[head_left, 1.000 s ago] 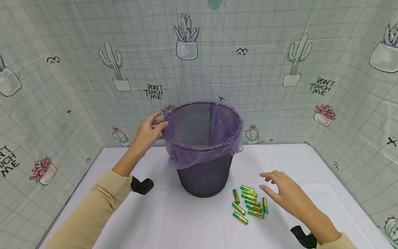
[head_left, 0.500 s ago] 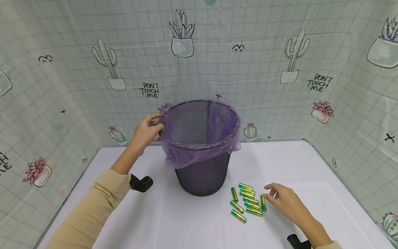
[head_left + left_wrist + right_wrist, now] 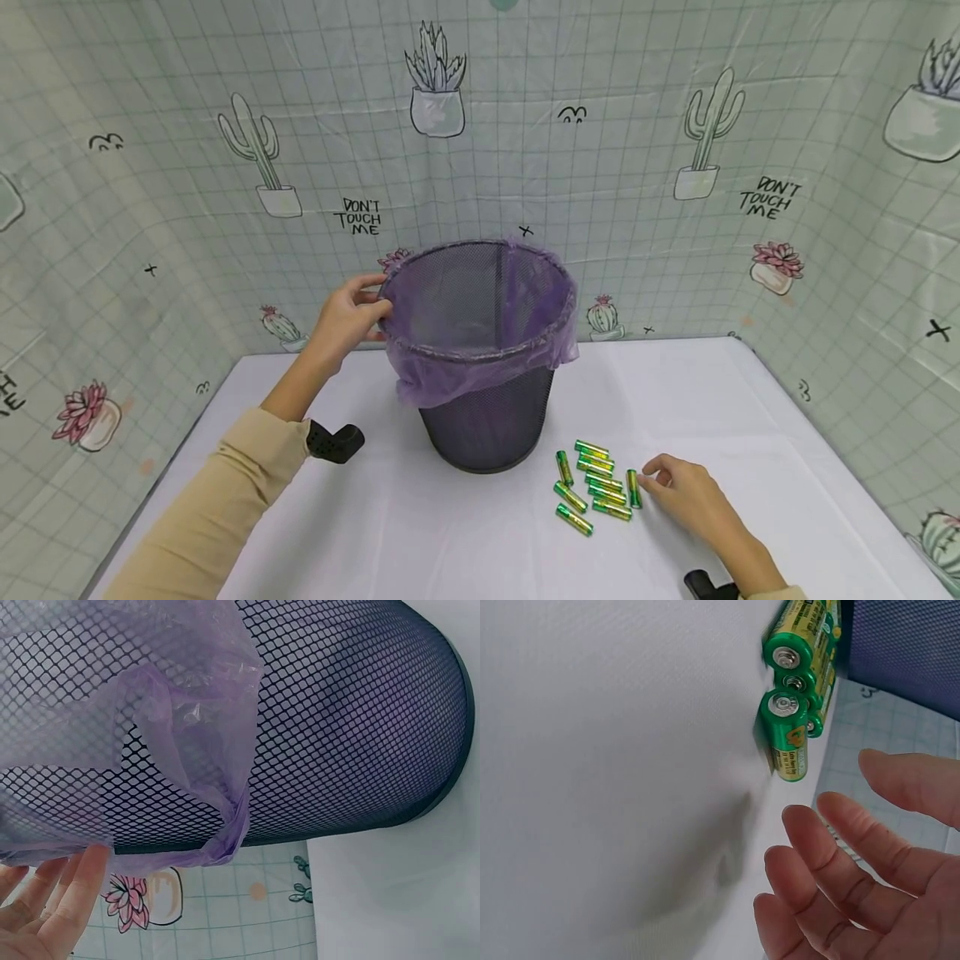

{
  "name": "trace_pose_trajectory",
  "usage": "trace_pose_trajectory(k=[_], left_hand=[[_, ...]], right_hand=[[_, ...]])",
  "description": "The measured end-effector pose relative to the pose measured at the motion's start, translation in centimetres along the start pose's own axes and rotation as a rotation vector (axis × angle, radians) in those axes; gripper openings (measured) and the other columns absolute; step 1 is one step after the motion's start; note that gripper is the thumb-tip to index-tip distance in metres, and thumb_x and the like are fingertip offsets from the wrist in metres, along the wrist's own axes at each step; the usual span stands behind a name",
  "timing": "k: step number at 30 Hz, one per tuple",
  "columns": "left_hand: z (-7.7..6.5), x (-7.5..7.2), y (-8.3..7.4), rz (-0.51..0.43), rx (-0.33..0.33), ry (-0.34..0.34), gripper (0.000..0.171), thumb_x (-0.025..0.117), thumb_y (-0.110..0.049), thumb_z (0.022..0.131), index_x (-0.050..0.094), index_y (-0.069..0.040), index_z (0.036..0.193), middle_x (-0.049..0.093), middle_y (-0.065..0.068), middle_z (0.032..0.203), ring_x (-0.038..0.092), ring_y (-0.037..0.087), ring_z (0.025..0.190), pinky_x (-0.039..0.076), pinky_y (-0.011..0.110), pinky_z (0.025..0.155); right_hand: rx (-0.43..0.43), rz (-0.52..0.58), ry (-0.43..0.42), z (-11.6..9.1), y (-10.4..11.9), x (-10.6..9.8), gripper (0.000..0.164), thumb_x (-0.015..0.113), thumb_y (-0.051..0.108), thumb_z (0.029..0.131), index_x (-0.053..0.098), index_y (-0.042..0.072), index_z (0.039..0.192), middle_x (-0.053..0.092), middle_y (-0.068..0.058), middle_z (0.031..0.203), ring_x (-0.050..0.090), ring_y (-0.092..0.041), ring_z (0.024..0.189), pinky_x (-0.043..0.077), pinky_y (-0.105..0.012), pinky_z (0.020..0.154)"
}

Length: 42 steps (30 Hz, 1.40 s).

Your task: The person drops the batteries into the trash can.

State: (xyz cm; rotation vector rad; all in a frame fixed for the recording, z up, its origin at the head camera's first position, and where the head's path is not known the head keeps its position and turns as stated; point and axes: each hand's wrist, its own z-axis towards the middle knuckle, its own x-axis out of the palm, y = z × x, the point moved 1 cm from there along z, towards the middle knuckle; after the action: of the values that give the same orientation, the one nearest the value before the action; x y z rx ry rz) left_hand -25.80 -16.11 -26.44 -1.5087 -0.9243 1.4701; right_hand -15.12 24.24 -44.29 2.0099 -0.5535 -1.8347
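— Left hand?
— The left hand [image 3: 347, 318] is at the rim of the mesh bin [image 3: 483, 433], fingers spread and touching the purple bag [image 3: 450, 379] folded over it. Whether they pinch, I cannot tell.
— Right hand?
— The right hand [image 3: 692, 493] holds nothing; fingers lightly bent, thumb apart from them, just beside the nearest battery [image 3: 634, 489].
— Location of the other batteries [image 3: 596, 466]?
— Lying on the white table [image 3: 300, 533], in a loose cluster near the upright bin's base.
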Motion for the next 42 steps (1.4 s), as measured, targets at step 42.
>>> trace_pose_trajectory(k=[42], left_hand=[[-4.2,0.4,0.6,0.042,0.095,0.031,0.056,0.052,-0.011,0.088,0.034,-0.009,0.141,0.046,0.019,0.131,0.057,0.026,0.1,0.055,0.027,0.075]], right_hand=[[0.112,-0.062,0.164,2.3,0.9,1.2,0.029,0.061,0.03,0.086,0.058,0.004,0.074,0.052,-0.003,0.066,0.047,-0.017,0.062,0.037,-0.027,0.054]])
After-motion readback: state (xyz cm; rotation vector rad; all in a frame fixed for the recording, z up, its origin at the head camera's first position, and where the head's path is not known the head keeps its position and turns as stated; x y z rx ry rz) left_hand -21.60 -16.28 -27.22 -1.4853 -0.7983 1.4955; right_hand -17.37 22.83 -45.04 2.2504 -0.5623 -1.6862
